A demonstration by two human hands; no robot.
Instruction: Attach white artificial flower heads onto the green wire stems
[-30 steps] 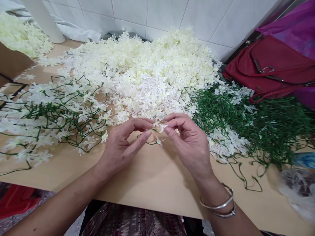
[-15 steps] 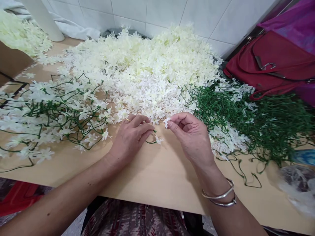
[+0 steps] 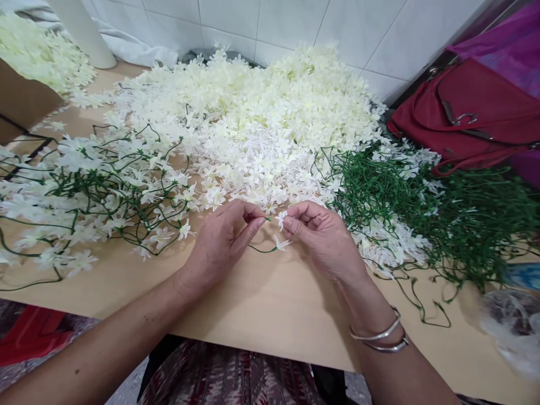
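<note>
My left hand (image 3: pixel 225 239) pinches a thin green plastic stem (image 3: pixel 262 250) between thumb and forefinger. One tip of the stem pokes out of the pinch, and a white flower (image 3: pixel 282 244) sits on another end below. Just to the right, my right hand (image 3: pixel 323 236) grips a small white artificial flower (image 3: pixel 281 219) with thumb and fingertips. The stem tip and this flower are close together with a small gap between them. Behind both hands spreads a big heap of loose white and cream flowers (image 3: pixel 257 135).
Flowers on green stems (image 3: pixel 97 191) lie piled at left. Bare green stems (image 3: pixel 476 219) are heaped at right, below a red handbag (image 3: pixel 485 107). A clear plastic bag (image 3: pixel 512 326) lies at the table's (image 3: pixel 274 309) right. A tiled wall (image 3: pixel 291 25) stands behind.
My left fingers have shifted so the stem's tip now shows beyond the pinch, pointing at my right hand. My right hand has brought the white flower slightly closer to it.
</note>
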